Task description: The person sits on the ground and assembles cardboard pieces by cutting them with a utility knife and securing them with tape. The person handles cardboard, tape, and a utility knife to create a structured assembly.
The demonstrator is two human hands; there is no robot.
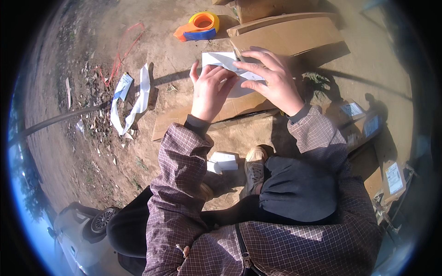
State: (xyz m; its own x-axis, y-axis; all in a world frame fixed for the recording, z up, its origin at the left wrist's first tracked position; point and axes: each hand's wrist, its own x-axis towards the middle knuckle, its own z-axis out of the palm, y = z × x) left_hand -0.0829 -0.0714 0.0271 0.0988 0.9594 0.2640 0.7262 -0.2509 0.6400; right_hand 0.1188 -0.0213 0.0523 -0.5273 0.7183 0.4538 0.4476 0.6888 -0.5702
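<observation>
Both hands press a thin white paper sheet [230,73] onto a flat brown cardboard box [230,110] lying on dry sandy ground: the left hand [211,89] lies flat with its fingers spread, while the right hand [271,76] curls loosely over the sheet's right edge, possibly pinching it. A glossy orange-and-blue tape dispenser [199,25] sits farther left; stacked cardboard [290,34] lies beyond.

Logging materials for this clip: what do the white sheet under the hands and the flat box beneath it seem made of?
White sheet: likely thin paper, matte, with creased folds. Flat box: brown corrugated cardboard, dull, by its stiff layered edge. Both hands, left hand and right hand, press on the sheet.
</observation>
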